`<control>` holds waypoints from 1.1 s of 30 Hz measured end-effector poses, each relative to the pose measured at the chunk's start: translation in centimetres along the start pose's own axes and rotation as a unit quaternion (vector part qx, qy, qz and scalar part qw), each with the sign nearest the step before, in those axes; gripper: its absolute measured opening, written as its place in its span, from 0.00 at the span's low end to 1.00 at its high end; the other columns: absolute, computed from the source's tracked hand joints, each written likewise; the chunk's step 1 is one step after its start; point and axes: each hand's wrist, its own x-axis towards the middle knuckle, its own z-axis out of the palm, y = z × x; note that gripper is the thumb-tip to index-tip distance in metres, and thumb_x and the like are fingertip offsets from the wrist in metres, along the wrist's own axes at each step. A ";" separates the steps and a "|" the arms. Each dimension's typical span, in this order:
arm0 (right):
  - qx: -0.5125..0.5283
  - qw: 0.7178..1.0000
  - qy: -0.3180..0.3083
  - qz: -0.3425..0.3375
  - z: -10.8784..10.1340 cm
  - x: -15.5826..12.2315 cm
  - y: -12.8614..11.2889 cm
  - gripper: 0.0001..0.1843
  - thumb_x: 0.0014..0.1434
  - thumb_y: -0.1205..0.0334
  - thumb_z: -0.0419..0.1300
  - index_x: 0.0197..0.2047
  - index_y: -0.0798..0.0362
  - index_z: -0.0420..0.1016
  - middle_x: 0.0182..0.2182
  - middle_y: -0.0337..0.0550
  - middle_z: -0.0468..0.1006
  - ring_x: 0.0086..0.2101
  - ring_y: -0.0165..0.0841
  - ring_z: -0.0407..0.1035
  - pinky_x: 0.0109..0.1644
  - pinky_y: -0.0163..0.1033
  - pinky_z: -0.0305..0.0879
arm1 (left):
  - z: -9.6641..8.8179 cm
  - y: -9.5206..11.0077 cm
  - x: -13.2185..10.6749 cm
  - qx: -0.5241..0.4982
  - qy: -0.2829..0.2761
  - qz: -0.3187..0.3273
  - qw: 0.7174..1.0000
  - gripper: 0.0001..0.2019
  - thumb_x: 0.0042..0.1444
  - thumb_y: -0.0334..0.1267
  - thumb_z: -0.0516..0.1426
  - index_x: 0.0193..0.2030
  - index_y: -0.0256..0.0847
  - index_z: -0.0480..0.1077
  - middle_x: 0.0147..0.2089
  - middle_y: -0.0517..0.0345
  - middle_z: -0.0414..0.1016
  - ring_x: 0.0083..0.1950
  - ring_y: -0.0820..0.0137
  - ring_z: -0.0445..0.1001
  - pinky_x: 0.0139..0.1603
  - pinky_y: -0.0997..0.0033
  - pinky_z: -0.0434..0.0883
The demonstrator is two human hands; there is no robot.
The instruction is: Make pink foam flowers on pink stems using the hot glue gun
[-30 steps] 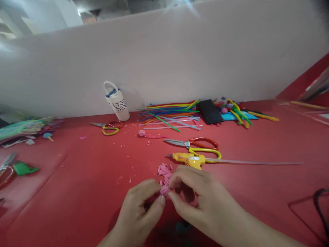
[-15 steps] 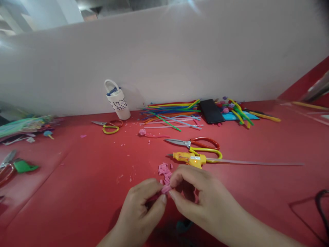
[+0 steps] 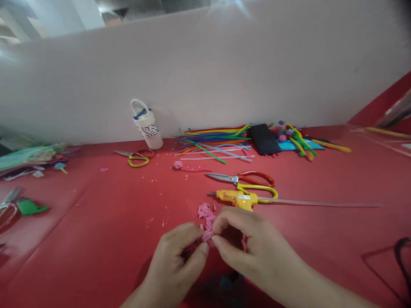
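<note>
Low in the middle of the view, my left hand (image 3: 175, 265) and my right hand (image 3: 247, 246) meet fingertip to fingertip. Both are pinched on one small pink foam piece (image 3: 207, 235) held just above the red table (image 3: 102, 239). A little heap of cut pink pieces (image 3: 204, 212) lies right behind my fingers. A yellow glue gun (image 3: 236, 198) rests just beyond my right hand, with a long clear glue stick (image 3: 321, 203) trailing to the right.
Red-and-yellow-handled scissors (image 3: 247, 179) lie behind the glue gun. A second pair of scissors (image 3: 136, 158), a white patterned cup (image 3: 147, 125), a bundle of coloured sticks (image 3: 215, 143), a black phone (image 3: 263, 138) and pipe cleaners (image 3: 298, 141) line the white partition. Craft scraps (image 3: 28, 160) sit far left.
My fingers have shifted slightly on the pink piece; both hands stay in the same spot. Nothing else on the table has moved.
</note>
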 end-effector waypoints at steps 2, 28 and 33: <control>-0.002 1.000 -0.004 0.002 0.0 0.0 0.0 0.08 0.49 0.74 0.53 0.25 0.51 0.64 0.21 0.32 0.68 0.22 0.24 0.60 0.22 0.28 0.53 | 0.0 0.0 0.0 0.002 -0.003 -0.002 1.000 0.11 0.54 0.34 0.48 0.21 0.41 0.58 0.22 0.65 0.54 0.24 0.74 0.56 0.24 0.76 0.56; -0.017 0.999 -0.013 0.025 -0.4 0.1 -0.1 0.06 0.49 0.72 0.53 0.25 0.51 0.63 0.21 0.33 0.67 0.21 0.25 0.60 0.23 0.30 0.55 | 0.2 0.0 -0.2 0.070 0.012 0.025 0.997 0.09 0.51 0.28 0.47 0.22 0.42 0.55 0.22 0.66 0.54 0.22 0.76 0.55 0.23 0.77 0.54; -0.026 0.999 -0.008 0.025 -0.3 0.1 0.0 0.07 0.48 0.72 0.53 0.24 0.51 0.62 0.20 0.33 0.67 0.21 0.26 0.61 0.23 0.31 0.55 | -0.1 0.2 -0.4 0.028 -0.015 0.023 0.999 0.07 0.54 0.32 0.48 0.26 0.41 0.59 0.23 0.65 0.57 0.23 0.75 0.57 0.24 0.77 0.57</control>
